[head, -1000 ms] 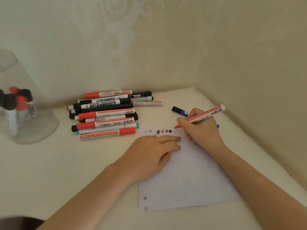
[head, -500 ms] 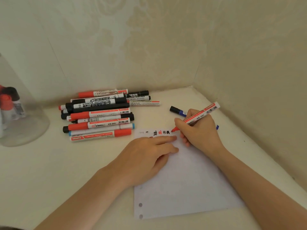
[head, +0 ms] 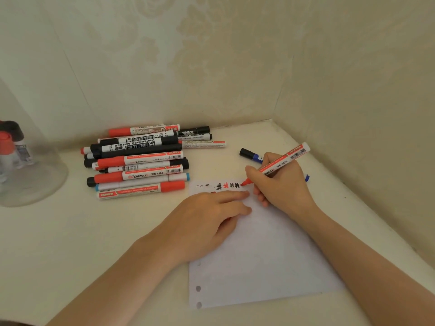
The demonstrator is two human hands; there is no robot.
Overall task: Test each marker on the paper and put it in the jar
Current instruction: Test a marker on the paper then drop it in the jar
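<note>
My right hand grips an uncapped red marker like a pen, its red tip touching the top edge of the white paper just right of a row of black and red test marks. My left hand rests flat on the paper, fingers pointing right; something red shows under its palm, too hidden to identify. A pile of red, black and blue markers lies left of the paper. The clear jar at the far left holds several markers.
A blue marker lies behind my right hand, partly hidden by it. Walls meet in a corner close behind and to the right of the white surface. The paper has punched holes along its left edge.
The marker tip has shifted slightly left and down onto the paper beside the marks. My view has drifted right, pushing the jar further off the left edge. My left hand stays put.
</note>
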